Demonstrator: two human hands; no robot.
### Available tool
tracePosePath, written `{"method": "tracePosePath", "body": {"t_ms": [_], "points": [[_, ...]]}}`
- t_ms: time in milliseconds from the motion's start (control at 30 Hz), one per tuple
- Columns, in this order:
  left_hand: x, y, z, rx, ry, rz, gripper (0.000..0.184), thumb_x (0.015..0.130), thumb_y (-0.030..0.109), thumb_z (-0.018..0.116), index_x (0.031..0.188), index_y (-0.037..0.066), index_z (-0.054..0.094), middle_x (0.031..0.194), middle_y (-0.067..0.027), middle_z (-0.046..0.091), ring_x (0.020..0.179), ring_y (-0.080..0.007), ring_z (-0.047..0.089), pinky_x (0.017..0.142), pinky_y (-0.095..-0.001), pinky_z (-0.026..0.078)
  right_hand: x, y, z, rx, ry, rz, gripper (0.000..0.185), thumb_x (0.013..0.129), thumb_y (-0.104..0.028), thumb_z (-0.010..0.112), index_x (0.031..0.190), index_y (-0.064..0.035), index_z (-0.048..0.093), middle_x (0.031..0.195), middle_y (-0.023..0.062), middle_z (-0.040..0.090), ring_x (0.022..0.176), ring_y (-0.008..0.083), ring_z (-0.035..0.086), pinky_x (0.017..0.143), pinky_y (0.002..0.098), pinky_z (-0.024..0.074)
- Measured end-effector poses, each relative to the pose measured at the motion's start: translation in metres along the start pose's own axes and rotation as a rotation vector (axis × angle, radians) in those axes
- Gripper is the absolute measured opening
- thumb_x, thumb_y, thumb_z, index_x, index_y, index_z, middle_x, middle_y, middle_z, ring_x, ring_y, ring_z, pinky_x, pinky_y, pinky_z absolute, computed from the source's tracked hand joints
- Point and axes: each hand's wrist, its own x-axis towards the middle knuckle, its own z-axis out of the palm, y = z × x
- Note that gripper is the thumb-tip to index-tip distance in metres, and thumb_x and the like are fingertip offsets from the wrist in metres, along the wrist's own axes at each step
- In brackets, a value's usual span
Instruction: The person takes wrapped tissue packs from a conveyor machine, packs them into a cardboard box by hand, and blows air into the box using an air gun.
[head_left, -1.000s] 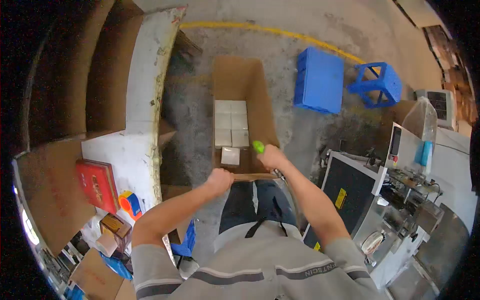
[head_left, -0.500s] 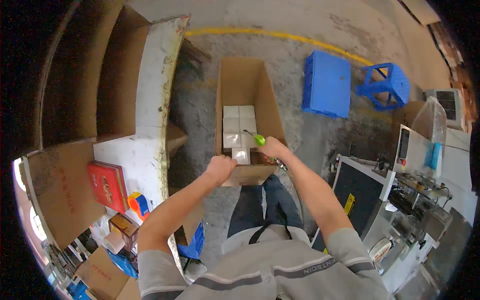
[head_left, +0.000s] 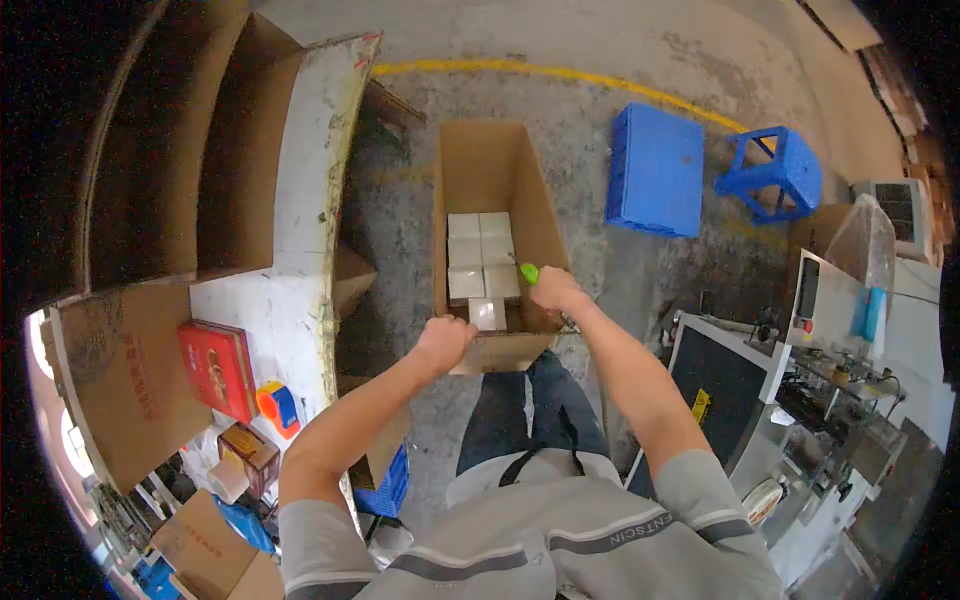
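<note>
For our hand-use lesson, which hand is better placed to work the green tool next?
Likely the right hand: it holds the green tool, while the left hand grips the carton's near edge.

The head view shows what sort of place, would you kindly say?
Probably a workshop's packing area: there is an open carton holding white boxes, a yellow floor line, and machinery at the right.

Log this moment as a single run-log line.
left hand: on near edge of carton | right hand: holding green-handled tool | carton: open, white boxes inside
</note>
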Motion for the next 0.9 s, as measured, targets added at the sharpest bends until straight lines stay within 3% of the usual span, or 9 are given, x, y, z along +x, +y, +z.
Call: {"method": "tracePosePath", "body": {"t_ms": [33, 133, 233, 433, 533, 633, 733, 833, 900], "points": [[0.001, 0.000, 0.001, 0.010, 0.002, 0.010, 0.022, 0.077, 0.011, 0.057, 0.099, 0.009, 0.059, 0.089, -0.0118, 0.065, 0.087, -0.0298, 0.064, 0.066, -0.0413, 0.053, 0.000, -0.003, -0.004, -0.081, -0.142, 0.072, 0.023, 0.076, -0.014, 0.054, 0.076, 0.0051, 0.066, 0.074, 0.0204, 0.067, 0.069, 0.0330, 0.067, 0.068, 0.0406, 0.0536], [-0.002, 0.008, 0.011, 0.015, -0.010, 0.043, 0.020, 0.077, 0.012, 0.058, 0.097, 0.009, 0.060, 0.089, -0.0115, 0.065, 0.087, -0.0288, 0.064, 0.066, -0.0405, 0.054, -0.031, -0.018, -0.026, -0.159, -0.089, 0.021, 0.021, 0.074, -0.012, 0.055, 0.084, 0.0024, 0.067, 0.088, 0.0229, 0.067, 0.081, 0.0352, 0.067, 0.074, 0.0421, 0.0530], [0.002, 0.016, 0.016, 0.003, -0.005, 0.060, 0.019, 0.077, 0.013, 0.058, 0.095, 0.008, 0.060, 0.090, -0.0112, 0.065, 0.087, -0.0277, 0.064, 0.066, -0.0394, 0.054, -0.011, -0.001, -0.005, -0.119, 0.140, 0.083, 0.022, 0.075, -0.013, 0.056, 0.089, -0.0002, 0.068, 0.094, 0.0235, 0.066, 0.089, 0.0365, 0.065, 0.077, 0.0434, 0.0523], [0.004, 0.023, 0.006, 0.046, -0.014, 0.029, 0.021, 0.072, 0.012, 0.064, 0.092, 0.007, 0.060, 0.091, -0.0114, 0.065, 0.089, -0.0277, 0.064, 0.069, -0.0388, 0.054, 0.012, 0.001, 0.008, -0.055, 0.184, 0.079, 0.022, 0.080, -0.013, 0.055, 0.091, -0.0001, 0.068, 0.095, 0.0215, 0.066, 0.092, 0.0353, 0.065, 0.079, 0.0423, 0.0524], [0.003, 0.021, -0.003, 0.024, -0.046, 0.028, 0.023, 0.070, 0.010, 0.065, 0.093, 0.007, 0.060, 0.091, -0.0117, 0.065, 0.089, -0.0285, 0.064, 0.070, -0.0389, 0.053, 0.010, -0.004, 0.008, -0.015, 0.041, 0.054, 0.021, 0.080, -0.011, 0.053, 0.088, 0.0016, 0.067, 0.087, 0.0231, 0.067, 0.083, 0.0356, 0.067, 0.074, 0.0419, 0.0537], [0.002, 0.018, -0.003, -0.002, -0.059, 0.038, 0.024, 0.071, 0.009, 0.064, 0.094, 0.007, 0.060, 0.092, -0.0119, 0.065, 0.089, -0.0293, 0.064, 0.071, -0.0391, 0.053, -0.015, -0.019, -0.018, 0.203, -0.526, 0.090, 0.022, 0.079, -0.011, 0.051, 0.085, 0.0031, 0.067, 0.080, 0.0236, 0.066, 0.073, 0.0376, 0.067, 0.069, 0.0428, 0.0541], [0.002, 0.022, 0.001, -0.017, -0.095, 0.036, 0.023, 0.073, 0.009, 0.062, 0.095, 0.007, 0.060, 0.092, -0.0119, 0.065, 0.089, -0.0298, 0.064, 0.070, -0.0397, 0.053, -0.011, -0.004, -0.009, 0.177, -0.656, 0.094, 0.023, 0.078, -0.011, 0.050, 0.086, 0.0037, 0.066, 0.075, 0.0224, 0.066, 0.065, 0.0403, 0.065, 0.067, 0.0445, 0.0537], [0.000, 0.026, 0.006, -0.021, -0.088, 0.030, 0.021, 0.074, 0.009, 0.060, 0.095, 0.007, 0.060, 0.091, -0.0118, 0.065, 0.087, -0.0299, 0.064, 0.068, -0.0397, 0.053, 0.010, 0.014, 0.002, -0.008, -0.338, -0.115, 0.022, 0.078, -0.012, 0.053, 0.088, 0.0033, 0.066, 0.079, 0.0225, 0.066, 0.071, 0.0414, 0.065, 0.069, 0.0448, 0.0536], [0.003, 0.028, 0.007, -0.011, -0.065, 0.039, 0.019, 0.075, 0.009, 0.059, 0.094, 0.007, 0.060, 0.090, -0.0116, 0.065, 0.087, -0.0299, 0.064, 0.067, -0.0395, 0.054, 0.001, 0.012, 0.005, -0.022, 0.071, -0.004, 0.023, 0.079, -0.013, 0.054, 0.089, 0.0021, 0.067, 0.084, 0.0220, 0.067, 0.076, 0.0415, 0.065, 0.072, 0.0457, 0.0532]]}}
